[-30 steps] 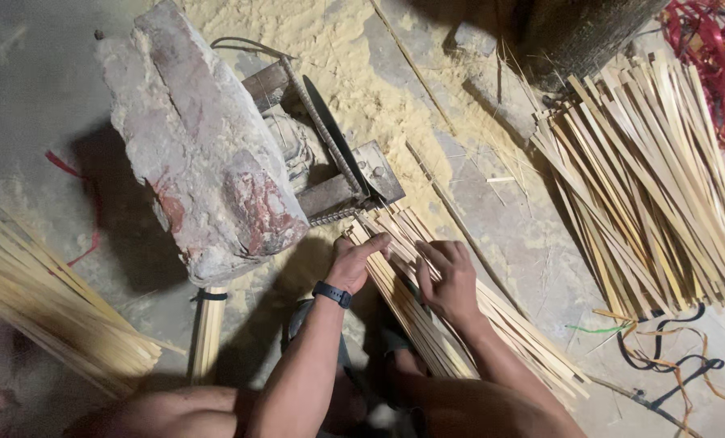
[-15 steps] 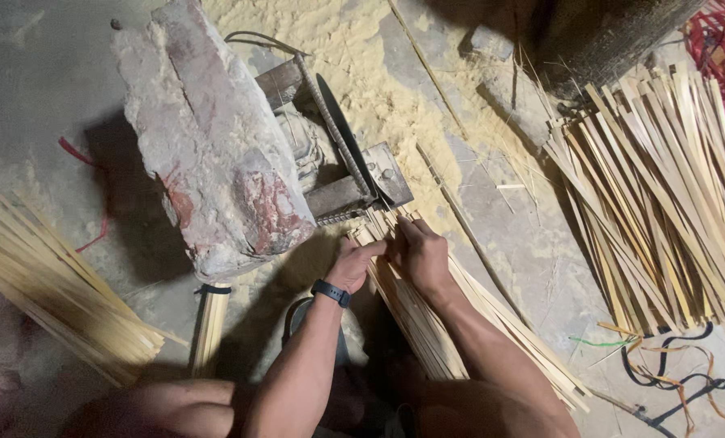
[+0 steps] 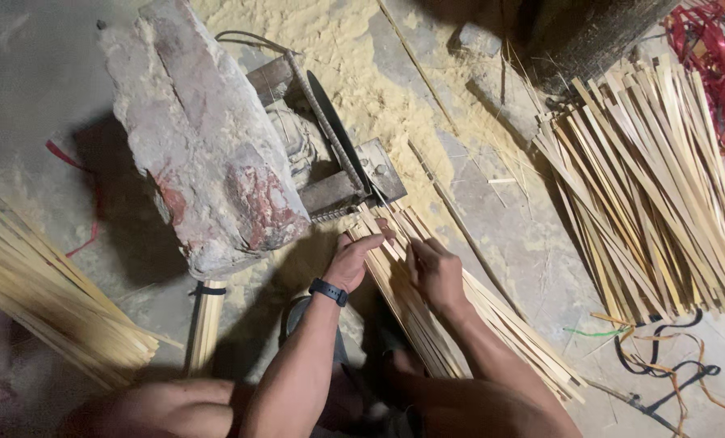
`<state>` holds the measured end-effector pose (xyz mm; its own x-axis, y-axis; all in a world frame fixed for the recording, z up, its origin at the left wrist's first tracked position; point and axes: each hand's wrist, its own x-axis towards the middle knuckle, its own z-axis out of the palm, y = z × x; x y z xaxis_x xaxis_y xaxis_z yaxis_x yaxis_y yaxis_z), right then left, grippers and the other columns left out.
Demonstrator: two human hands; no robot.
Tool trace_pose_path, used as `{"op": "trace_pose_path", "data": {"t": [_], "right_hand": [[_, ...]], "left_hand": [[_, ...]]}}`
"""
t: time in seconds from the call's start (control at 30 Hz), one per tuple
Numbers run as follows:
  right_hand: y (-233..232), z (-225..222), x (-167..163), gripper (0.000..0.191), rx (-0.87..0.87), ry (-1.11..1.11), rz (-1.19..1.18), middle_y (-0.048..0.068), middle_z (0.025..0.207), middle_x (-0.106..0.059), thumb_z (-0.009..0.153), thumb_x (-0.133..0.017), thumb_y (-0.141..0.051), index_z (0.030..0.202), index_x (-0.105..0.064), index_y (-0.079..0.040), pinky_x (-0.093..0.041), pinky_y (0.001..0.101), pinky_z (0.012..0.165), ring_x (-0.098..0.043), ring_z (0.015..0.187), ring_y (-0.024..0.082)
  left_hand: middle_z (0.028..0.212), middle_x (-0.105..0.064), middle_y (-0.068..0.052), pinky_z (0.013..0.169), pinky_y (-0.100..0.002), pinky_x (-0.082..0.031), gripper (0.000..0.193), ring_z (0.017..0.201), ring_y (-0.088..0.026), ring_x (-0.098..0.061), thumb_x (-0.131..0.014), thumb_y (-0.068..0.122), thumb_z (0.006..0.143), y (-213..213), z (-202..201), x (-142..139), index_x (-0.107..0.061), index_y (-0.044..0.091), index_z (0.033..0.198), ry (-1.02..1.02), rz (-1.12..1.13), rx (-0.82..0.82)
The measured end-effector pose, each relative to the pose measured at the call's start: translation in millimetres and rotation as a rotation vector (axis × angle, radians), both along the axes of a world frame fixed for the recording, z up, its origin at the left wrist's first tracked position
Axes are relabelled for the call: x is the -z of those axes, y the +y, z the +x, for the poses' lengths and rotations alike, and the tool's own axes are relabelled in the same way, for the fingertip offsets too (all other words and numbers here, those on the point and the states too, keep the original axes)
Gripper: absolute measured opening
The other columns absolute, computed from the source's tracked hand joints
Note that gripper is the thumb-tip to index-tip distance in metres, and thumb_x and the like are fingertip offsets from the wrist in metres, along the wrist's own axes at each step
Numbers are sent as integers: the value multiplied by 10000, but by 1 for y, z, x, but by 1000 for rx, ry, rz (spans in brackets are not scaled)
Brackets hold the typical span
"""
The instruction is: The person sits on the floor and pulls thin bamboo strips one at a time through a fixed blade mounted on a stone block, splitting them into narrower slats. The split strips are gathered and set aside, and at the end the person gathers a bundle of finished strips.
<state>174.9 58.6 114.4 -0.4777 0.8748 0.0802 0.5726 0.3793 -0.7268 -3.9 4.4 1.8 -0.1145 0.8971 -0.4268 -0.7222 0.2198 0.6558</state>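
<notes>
A loose bundle of pale bamboo strips (image 3: 504, 328) lies on the floor, its far ends fanned out against a small metal machine (image 3: 354, 182). My left hand (image 3: 354, 258), with a dark watch (image 3: 328, 291) on its wrist, pinches the strip ends right at the machine's mouth. My right hand (image 3: 434, 272) lies just to the right, its fingers closed over the top strips of the same bundle. The two hands are a few fingers' width apart. A long dark blade or belt (image 3: 334, 130) runs up from the machine.
A big reddish-grey stone (image 3: 200, 154) sits on the machine's left side. Sawdust (image 3: 378, 73) covers the floor behind. A large pile of strips (image 3: 654, 186) lies at right, another pile (image 3: 46, 300) at left, a tied bundle (image 3: 204, 324) near my knee. Red ribbon (image 3: 715, 57) and cords (image 3: 662, 357) are at right.
My right hand slid up the bundle toward the machine, then settled slightly back. My left hand stayed at the strip ends by the machine's mouth.
</notes>
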Motion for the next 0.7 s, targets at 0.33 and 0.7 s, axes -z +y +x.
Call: {"op": "trace_pose_path", "data": {"t": [0.33,0.7], "right_hand": [[23,-21,-1,250,-52,-43,3,170,860,-713,844,-706,-42,1084,-767,-6,-576,395,631,-706,656,295],[2,23,8,185,-36,4,10,127,798,-752,938,-658,-90,1037,-792,-9,-590,321,518,-694,549,198]], "left_hand": [[1256,-720,-208,1170,-391,-320,620,1303,-247,-609,-836,80,798,0,-3,23,-478,-127,1260,49,-279,-4],[1071,-753,-116,1184,-405,-319,322,1204,-215,-628,-742,227,919,4,4,-32,-732,13,1159,61,-93,95]]}}
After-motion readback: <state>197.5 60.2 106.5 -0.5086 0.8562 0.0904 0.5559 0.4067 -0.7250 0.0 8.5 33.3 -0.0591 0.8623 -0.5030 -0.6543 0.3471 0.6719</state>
